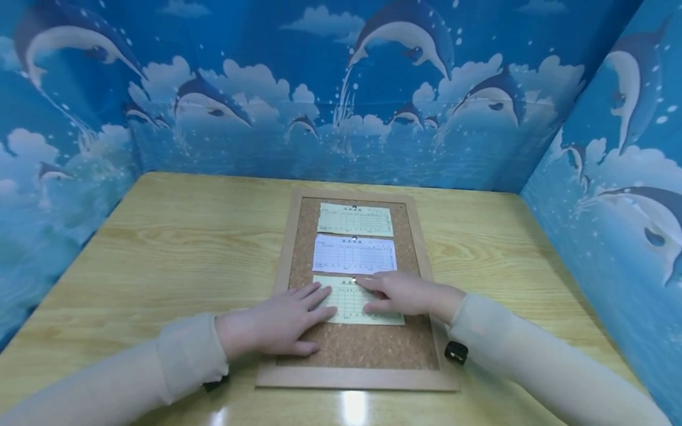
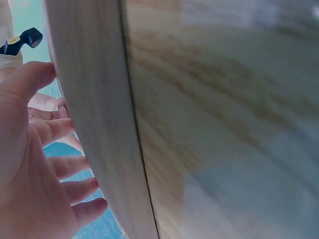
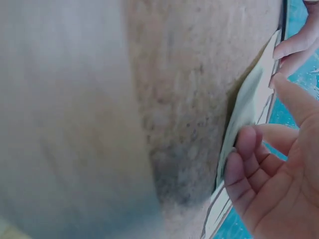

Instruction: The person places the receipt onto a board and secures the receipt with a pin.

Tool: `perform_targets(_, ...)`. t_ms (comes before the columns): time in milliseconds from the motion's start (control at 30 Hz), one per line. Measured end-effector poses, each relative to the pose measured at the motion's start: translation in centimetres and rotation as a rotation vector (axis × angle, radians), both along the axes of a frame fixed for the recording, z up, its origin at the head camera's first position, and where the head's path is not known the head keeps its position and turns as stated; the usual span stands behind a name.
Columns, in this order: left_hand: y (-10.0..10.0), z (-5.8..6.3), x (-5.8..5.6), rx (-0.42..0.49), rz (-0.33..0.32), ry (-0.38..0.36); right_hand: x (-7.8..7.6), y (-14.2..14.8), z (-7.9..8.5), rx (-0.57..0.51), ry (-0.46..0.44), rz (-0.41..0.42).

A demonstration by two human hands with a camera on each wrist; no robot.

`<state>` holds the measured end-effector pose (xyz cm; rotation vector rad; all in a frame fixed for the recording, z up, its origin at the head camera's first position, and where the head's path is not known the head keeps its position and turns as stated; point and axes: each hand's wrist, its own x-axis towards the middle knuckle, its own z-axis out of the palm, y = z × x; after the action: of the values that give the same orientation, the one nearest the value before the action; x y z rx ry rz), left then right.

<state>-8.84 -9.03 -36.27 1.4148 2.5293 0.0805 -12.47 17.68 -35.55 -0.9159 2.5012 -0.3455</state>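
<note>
A framed cork board lies on the table with three printed paper slips in a column. The top slip is pale green, the middle slip pale lilac, the bottom slip pale green. A small shiny pin sits at each slip's top edge. My left hand rests with spread fingers over the bottom slip's left side. My right hand reaches in from the right, its index fingertip at the bottom slip's pin. In the right wrist view, this slip bulges up off the cork beside the right fingers.
The board's wooden frame lies flat on the wood-grain table. Dolphin-print cloth closes off the back and both sides. Dark wrist straps show at both sleeves, one by the board's right edge.
</note>
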Motion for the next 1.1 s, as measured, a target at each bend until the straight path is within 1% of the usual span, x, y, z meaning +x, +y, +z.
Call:
perform_targets(100, 0.0, -0.1, 0.0, 0.005, -0.001, 0.000, 0.2, 0.4, 0.0, -0.007, -0.012, -0.026)
perform_targets(267, -0.2, -0.3, 0.1, 0.021, 0.000, -0.006, 0.6, 1.1, 0.5, -0.004, -0.070, -0.095)
perform_targets(500, -0.4, -0.6, 0.2, 0.029, -0.004, -0.011, 0.7, 2.2, 0.8, -0.018, -0.092, -0.109)
perform_targets(733, -0.6, -0.7, 0.3, 0.043, 0.002, -0.021, 0.7, 3.3, 0.8, -0.047, -0.131, -0.148)
perform_targets(1000, -1.0, -0.6, 0.4, 0.054, 0.018, -0.037, 0.7, 4.4, 0.7, -0.068, -0.107, -0.149)
perform_targets(1100, -1.1, -0.5, 0.4, 0.046, 0.043, -0.045, 0.8, 4.8, 0.7, -0.074, -0.079, -0.158)
